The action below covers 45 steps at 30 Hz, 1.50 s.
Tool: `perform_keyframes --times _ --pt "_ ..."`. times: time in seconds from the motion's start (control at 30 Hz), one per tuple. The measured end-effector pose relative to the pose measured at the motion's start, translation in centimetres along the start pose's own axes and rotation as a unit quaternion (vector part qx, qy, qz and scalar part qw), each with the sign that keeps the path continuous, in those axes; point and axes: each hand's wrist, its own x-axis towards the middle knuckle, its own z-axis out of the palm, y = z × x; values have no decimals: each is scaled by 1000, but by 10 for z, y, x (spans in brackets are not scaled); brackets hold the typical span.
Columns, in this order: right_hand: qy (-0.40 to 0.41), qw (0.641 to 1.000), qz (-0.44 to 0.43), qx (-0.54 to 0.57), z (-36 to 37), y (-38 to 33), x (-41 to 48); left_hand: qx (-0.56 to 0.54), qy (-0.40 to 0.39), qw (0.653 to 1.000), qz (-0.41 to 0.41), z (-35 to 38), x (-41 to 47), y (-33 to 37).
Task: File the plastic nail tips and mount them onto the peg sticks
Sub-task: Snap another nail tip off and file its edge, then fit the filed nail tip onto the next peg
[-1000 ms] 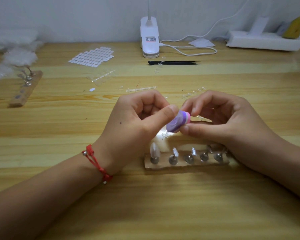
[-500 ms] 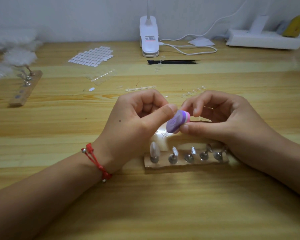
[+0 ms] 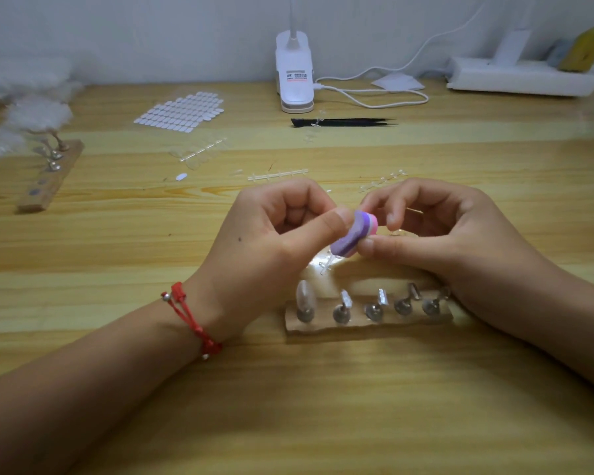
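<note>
I am pinching the purple-and-pink file block [image 3: 355, 234] between the thumb and fingers of my right hand [image 3: 436, 231]. My left hand [image 3: 275, 241], fingers curled, is gripping a clear nail tip [image 3: 325, 265] against the block, with only the tip's lower end showing. Both hands are hovering over the middle of the worktop [image 3: 323, 406], just behind the peg holder [image 3: 357, 329], whose leftmost peg is carrying a mounted tip [image 3: 304, 296]. Black tweezers [image 3: 343, 122] are lying near the far edge.

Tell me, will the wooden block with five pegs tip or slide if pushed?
Likely slides, not tips: the wooden block lies low and flat on the table. Its thin pegs lean, so a knock may bend them or shake off the nail tip.
</note>
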Motion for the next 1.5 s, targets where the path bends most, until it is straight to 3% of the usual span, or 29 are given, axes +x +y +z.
perform_keyframes --times 0.17,0.23,0.4,0.53,0.63,0.83,1.03,1.13,1.23,1.33,1.5 --pt "4 1000 2 -1 0 0 0 3 -4 1000 1 -1 0 -2" --pt "8 999 14 34 0 1 0 7 -30 1000 2 -2 0 0" --pt "38 985 65 153 -6 1 5 -19 13 1000 -6 -5 3 1" --pt "55 967 102 228 -9 -5 6 -17 3 1000 6 -1 1 3" --pt "41 973 110 197 -5 -3 6 -22 -2 1000 8 -1 0 3" --pt "35 998 55 3 1 1 1 -8 -25 999 24 0 0 4" --pt "28 997 68 16 0 1 3 26 -56 998 30 -1 -1 -2" --pt "14 996 82 12 -2 1 3 124 -23 989 81 -4 -3 -5" --pt "-1 996 89 13 -3 0 4 250 18 953 172 -9 -2 1" --pt "-28 995 92 5 -5 -1 4 336 12 910 244 -12 -1 7" --pt "-26 996 87 19 -4 -5 1 318 -3 919 231 -14 -2 16"
